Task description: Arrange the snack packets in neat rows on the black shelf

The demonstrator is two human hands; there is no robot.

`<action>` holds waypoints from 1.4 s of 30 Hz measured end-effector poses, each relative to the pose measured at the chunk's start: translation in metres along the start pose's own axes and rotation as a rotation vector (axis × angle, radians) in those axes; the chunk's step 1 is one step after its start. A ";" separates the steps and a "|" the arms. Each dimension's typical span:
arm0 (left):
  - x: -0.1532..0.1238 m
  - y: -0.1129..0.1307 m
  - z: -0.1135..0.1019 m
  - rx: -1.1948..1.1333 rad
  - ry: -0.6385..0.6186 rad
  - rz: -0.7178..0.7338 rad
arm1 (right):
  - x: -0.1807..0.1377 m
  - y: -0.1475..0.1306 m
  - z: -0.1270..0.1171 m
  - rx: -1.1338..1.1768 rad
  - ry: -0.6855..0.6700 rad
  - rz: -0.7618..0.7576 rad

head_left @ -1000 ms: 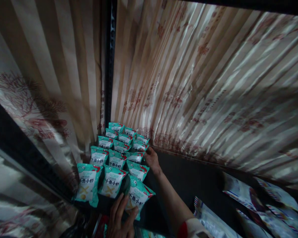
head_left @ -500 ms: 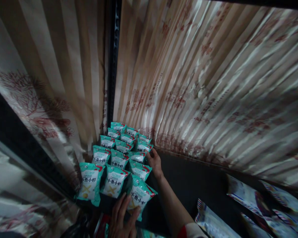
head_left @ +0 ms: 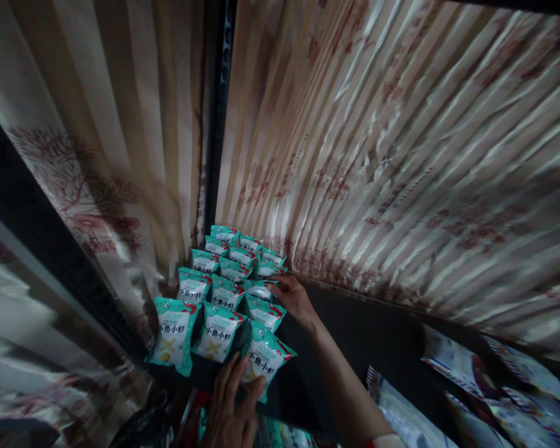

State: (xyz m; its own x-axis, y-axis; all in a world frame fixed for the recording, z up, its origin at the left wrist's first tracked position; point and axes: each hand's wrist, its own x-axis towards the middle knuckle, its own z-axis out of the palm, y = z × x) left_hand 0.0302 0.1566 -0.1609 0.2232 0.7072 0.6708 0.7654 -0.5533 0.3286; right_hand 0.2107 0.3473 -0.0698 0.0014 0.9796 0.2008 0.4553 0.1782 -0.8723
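Observation:
Green-and-white snack bags stand in three columns on a dark shelf. My left hand (head_left: 236,401) is at the bottom, fingers stretched out and touching the lower part of the front right snack bag (head_left: 266,358). Along the right column, my right hand (head_left: 296,298) reaches in from the right, fingers extended and apart, with the fingertips at the right edge of a snack bag (head_left: 260,290) farther back. Just in front of that one stands another snack bag (head_left: 264,313). The front middle bag (head_left: 217,333) and front left bag (head_left: 172,336) stand upright beside it.
White packets (head_left: 462,361) with striped edges lie on the dark shelf (head_left: 354,323) at the right. A black upright post (head_left: 219,112) stands in the back corner. Pleated, printed sheeting (head_left: 378,155) lines the back and left side. More green packs (head_left: 284,435) lie below the front edge.
My right hand has moved slightly nearer along the right column, its fingers now stretched toward the bag in front of the one it was at. My left hand stays at the front right bag.

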 end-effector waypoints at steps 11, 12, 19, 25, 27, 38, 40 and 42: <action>0.006 0.001 -0.005 -0.018 0.026 -0.011 | -0.012 -0.015 0.001 0.016 0.168 0.110; 0.007 0.002 -0.005 -0.017 0.032 -0.013 | -0.012 -0.015 0.001 0.007 0.179 0.098; 0.005 0.002 -0.002 -0.017 0.015 -0.022 | -0.014 -0.015 0.004 -0.135 0.183 0.016; 0.003 0.001 0.000 -0.012 0.000 -0.028 | -0.014 -0.015 -0.005 -0.077 0.112 0.057; 0.004 0.001 0.000 -0.012 0.004 -0.025 | -0.016 -0.018 -0.008 -0.067 0.106 0.087; 0.004 0.002 -0.001 -0.016 -0.005 -0.019 | -0.018 -0.024 -0.012 -0.242 0.165 -0.094; 0.004 0.002 0.000 -0.023 -0.001 -0.027 | -0.019 -0.024 -0.010 -0.297 0.188 -0.124; 0.004 0.002 0.001 -0.027 0.007 -0.038 | -0.021 -0.025 -0.006 -0.351 0.206 -0.162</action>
State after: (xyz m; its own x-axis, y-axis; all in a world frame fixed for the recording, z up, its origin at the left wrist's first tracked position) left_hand 0.0336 0.1587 -0.1585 0.1903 0.7250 0.6619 0.7568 -0.5378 0.3714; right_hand 0.2045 0.3219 -0.0500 0.0666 0.8963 0.4384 0.7391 0.2509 -0.6252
